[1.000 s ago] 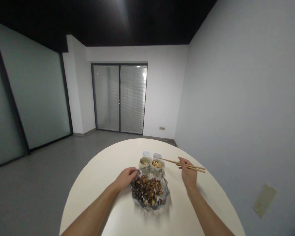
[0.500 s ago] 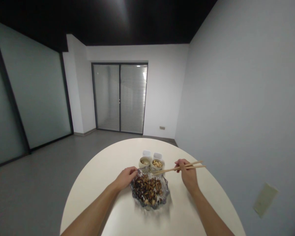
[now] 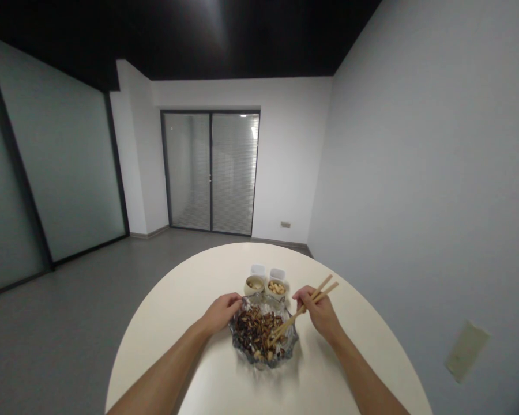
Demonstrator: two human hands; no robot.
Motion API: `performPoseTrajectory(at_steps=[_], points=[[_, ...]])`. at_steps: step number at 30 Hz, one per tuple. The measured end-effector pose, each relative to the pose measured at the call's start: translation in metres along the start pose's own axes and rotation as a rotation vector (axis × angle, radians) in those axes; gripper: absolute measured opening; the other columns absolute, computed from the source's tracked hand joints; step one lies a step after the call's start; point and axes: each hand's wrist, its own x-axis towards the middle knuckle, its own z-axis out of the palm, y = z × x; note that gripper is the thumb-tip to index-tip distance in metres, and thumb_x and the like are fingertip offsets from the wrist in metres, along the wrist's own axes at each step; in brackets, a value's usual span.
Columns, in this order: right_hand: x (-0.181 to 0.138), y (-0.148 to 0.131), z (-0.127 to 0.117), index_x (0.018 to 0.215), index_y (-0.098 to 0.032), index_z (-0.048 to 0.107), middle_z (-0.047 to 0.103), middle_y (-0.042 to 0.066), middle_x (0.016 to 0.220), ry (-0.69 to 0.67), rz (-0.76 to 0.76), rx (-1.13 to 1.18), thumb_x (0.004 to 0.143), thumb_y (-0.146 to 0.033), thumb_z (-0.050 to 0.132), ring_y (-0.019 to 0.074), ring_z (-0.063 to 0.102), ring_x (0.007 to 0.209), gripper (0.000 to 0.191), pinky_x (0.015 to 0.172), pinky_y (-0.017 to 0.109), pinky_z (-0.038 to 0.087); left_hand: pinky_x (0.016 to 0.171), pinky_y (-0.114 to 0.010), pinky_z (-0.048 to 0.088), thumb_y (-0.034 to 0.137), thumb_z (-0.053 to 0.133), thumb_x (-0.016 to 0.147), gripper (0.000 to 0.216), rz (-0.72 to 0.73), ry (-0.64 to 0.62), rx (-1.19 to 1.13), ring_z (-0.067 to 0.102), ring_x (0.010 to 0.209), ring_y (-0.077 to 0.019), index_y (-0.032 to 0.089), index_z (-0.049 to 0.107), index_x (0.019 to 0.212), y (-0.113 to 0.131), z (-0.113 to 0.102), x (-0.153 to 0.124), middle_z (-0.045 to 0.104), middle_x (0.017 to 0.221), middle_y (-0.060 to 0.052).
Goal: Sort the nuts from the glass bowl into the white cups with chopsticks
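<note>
A scalloped clear glass bowl (image 3: 294,340) holds a heap of dark brown, seed-like pieces (image 3: 255,328) with a few pale ones among them. My left hand (image 3: 222,311) grips the bowl's upper left rim, fingers closed against it. In my right hand (image 3: 318,311) is a pair of wooden chopsticks (image 3: 292,320), their tips down among the pieces at the bowl's right side. Whether anything is pinched between the tips is too small to tell. Just behind the bowl stand a cup (image 3: 247,288) with a little in it and another cup holding pale nuts (image 3: 277,287).
Two small white containers, one on the left (image 3: 258,269) and one on the right (image 3: 277,274), sit behind the cups. Everything rests on a round cream table (image 3: 168,305). A white wall (image 3: 415,173) rises to the right.
My right hand has moved left and slightly down. The chopsticks have swung steeper, their tips going from the bowl's far edge down into the brown pieces. My left hand has stayed on the rim.
</note>
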Motion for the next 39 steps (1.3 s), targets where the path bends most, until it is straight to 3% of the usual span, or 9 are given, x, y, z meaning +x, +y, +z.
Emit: performPoseTrajectory(at_steps=[15,39], points=[[0.001,0.004,-0.003,0.074,-0.016,0.075,0.062,0.003,0.057,-0.075,0.016,-0.018,0.086,-0.057,0.063,0.0153,0.053,0.054,0.044,0.053,0.026,0.042,0.076,-0.028,0.044,0.041,0.046,0.089,0.034,0.009,0.007,-0.007,0.062,0.084,-0.0211,0.016,0.069,0.087,0.000,0.000,-0.001,0.072,0.086,-0.005],[0.003,0.009,-0.010,0.075,-0.017,0.073,0.059,0.002,0.056,-0.020,0.006,-0.037,0.085,-0.058,0.063,0.0142,0.052,0.052,0.044,0.049,0.024,0.041,0.076,-0.028,0.044,0.041,0.046,0.089,0.034,0.002,-0.003,-0.001,0.063,0.083,-0.0210,0.017,0.070,0.088,-0.003,0.001,0.001,0.072,0.086,-0.005]])
